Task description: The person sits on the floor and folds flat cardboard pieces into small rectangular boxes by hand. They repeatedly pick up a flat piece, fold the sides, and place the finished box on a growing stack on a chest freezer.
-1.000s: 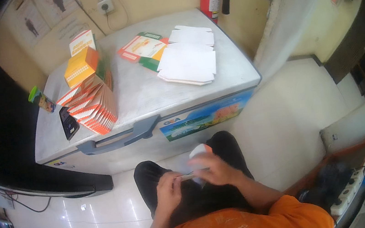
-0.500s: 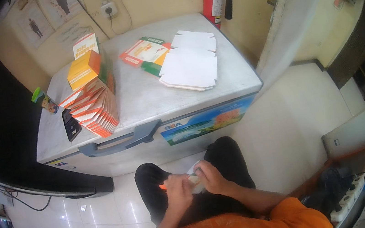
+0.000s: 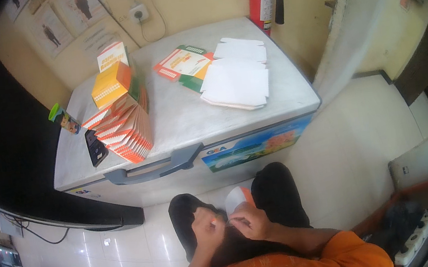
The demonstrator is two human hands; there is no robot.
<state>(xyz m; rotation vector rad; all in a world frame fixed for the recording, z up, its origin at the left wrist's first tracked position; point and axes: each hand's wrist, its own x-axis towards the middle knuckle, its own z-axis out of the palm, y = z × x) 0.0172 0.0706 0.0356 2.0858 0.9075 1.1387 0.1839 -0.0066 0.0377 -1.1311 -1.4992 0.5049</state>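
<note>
Over my lap, my left hand (image 3: 208,229) is closed, its fingers curled toward the right hand. My right hand (image 3: 250,220) is closed too, thumb and fingers pinched together close beside the left. What either pinches is too small and blurred to make out. Just beyond my right hand, between my knees, shows a white and orange piece (image 3: 236,197) that looks like carton card. My right hand covers its near end, so I cannot tell whether it is held or lies there.
On the white chest freezer (image 3: 175,122) stand a fanned stack of folded cartons (image 3: 126,131), a yellow box (image 3: 110,86), flat printed cartons (image 3: 186,64), white blanks (image 3: 236,79), a phone (image 3: 96,148) and a green-rimmed cup (image 3: 64,119). A fire extinguisher (image 3: 261,0) is behind.
The white and orange piece now shows beyond my right hand; before, white showed between my hands and orange left of the left hand. My hands have drawn slightly apart. The view has shifted slightly.
</note>
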